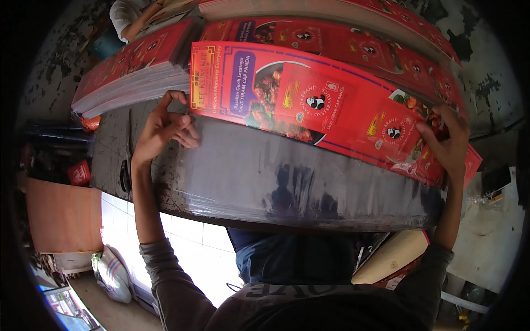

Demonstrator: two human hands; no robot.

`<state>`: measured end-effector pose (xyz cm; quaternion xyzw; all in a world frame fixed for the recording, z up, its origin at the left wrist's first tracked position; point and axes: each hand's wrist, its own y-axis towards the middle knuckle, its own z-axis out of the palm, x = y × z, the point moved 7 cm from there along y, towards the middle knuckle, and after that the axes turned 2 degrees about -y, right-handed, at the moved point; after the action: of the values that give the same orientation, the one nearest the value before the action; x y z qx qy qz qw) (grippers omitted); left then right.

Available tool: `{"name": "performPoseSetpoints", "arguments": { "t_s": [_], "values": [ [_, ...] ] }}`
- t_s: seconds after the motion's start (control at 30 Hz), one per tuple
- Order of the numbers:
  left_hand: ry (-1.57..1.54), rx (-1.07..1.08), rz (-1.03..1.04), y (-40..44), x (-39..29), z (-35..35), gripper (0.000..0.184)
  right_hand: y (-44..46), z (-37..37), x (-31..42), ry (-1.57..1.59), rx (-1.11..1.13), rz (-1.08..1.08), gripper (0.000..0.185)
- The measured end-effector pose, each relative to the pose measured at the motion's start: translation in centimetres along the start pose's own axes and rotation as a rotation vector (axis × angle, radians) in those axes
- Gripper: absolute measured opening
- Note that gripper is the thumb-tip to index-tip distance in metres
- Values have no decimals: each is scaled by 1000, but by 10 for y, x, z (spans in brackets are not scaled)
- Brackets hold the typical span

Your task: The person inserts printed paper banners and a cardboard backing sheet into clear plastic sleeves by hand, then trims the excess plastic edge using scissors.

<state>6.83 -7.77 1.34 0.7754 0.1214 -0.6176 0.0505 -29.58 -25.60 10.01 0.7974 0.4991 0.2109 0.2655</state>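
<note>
A long red printed sheet with panda logos and food pictures slants down to the right. My right hand grips its right end, thumb on the printed face. My left hand is beside the sheet's left end, fingers curled and apart, with nothing visible in it. Below the sheet lies a stack of clear plastic film on the dark worktable. Behind the sheet are more red printed sheets, partly covered by it.
Another stack of red sheets stands at the back left. Black-handled scissors lie near the table's left edge. A co-worker's arm shows at the top left. An orange-brown board is at the lower left.
</note>
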Motion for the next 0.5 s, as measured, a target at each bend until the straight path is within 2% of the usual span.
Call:
{"name": "performPoseSetpoints", "arguments": {
  "t_s": [0.17,0.4,0.5],
  "values": [
    [-31,-11,42,1,2,-2,34,-2,2,-6,58,18,70,32],
    [-24,-16,45,0,-2,0,31,-2,4,-5,56,29,10,33],
    [-28,9,58,1,-1,0,33,-1,12,-8,58,110,37,33]
  ]
}}
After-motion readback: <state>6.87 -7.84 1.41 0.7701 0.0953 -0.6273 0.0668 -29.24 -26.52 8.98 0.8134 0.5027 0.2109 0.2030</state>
